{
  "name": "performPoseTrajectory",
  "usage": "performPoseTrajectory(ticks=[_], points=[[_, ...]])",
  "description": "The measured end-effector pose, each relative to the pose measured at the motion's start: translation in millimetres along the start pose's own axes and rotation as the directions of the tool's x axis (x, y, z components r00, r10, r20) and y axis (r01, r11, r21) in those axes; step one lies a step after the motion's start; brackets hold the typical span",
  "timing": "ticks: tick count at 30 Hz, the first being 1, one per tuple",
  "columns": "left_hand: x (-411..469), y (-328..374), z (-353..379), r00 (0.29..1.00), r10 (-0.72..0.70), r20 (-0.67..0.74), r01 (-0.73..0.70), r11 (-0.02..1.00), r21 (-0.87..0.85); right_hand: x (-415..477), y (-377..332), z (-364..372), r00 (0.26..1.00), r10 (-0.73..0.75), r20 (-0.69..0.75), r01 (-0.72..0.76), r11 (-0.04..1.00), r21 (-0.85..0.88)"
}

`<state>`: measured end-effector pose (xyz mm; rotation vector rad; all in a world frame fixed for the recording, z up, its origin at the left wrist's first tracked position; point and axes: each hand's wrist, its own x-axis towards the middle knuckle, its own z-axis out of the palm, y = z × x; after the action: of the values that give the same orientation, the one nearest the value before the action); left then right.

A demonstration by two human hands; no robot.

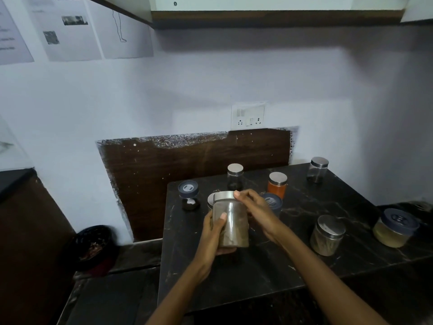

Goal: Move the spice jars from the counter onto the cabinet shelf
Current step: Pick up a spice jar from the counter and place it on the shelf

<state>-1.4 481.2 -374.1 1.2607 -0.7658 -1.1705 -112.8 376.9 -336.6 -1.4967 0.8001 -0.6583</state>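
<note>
- While both hands are on the clear glass jar of brown powder with a steel lid (231,222), it looks lifted just off the black marble counter (293,261), so I'd call this the pickup for this one.
- Left hand (210,233) is wrapped round the lower body with fingers under the base. Right hand (255,212) has its fingers curled over the lid edge.
- On the counter:
  - orange-filled jar (277,186)
  - two clear jars with dark contents (235,178) and (316,171)
  - three blue-lidded jars (188,195), (273,202) and (396,229)
  - steel-lidded jar of olive stuff (327,235)
- One more lid peeks out behind the held jar.
- Only the underside of the white wall cabinet (276,18) shows, so can't tell if anything's shelved yet.
- My guess: barely started, nearly everything left to move.
</note>
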Motion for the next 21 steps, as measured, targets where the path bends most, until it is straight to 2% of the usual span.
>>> performPoseTrajectory(ticks=[3,5,7,9,11,14,17,21], points=[[-1.5,1.8,3.0,1.0,0.018,-0.007,-0.019,0.998,-0.052,-1.3,-3.2,-0.5,0.998,0.027,0.048,-0.028,0.999,0.023],[-3.2,2.7,2.5,1.0,-0.013,0.013,0.015,0.992,-0.129,-2.4,-5.4,-4.1,0.992,0.064,0.109,-0.078,0.988,0.13],[-6.1,4.3,2.6,0.995,-0.06,0.085,0.078,0.972,-0.223,-4.0,-7.7,-8.2,0.98,0.093,0.174,-0.139,0.952,0.273],[-8.2,6.0,3.8,0.985,-0.087,0.151,0.128,0.949,-0.288,-6.0,-10.2,-10.0,0.979,0.087,0.186,-0.142,0.941,0.307],[-7.0,7.8,5.2,0.98,-0.103,0.167,0.154,0.933,-0.325,-5.6,-11.5,-9.0,0.99,0.06,0.128,-0.092,0.961,0.26],[-2.5,8.1,7.7,0.991,-0.11,0.076,0.13,0.93,-0.343,-4.6,-10.6,-6.8,0.999,0.001,0.046,-0.01,0.981,0.196],[-0.9,7.2,10.8,0.995,-0.095,-0.013,0.084,0.926,-0.368,-5.8,-10.8,-3.5,0.999,-0.042,-0.003,0.042,0.982,0.184],[-3.4,7.4,17.2,0.996,-0.069,-0.058,0.039,0.912,-0.409,-2.9,-12.8,0.3,0.993,-0.067,-0.094,0.085,0.976,0.198]])
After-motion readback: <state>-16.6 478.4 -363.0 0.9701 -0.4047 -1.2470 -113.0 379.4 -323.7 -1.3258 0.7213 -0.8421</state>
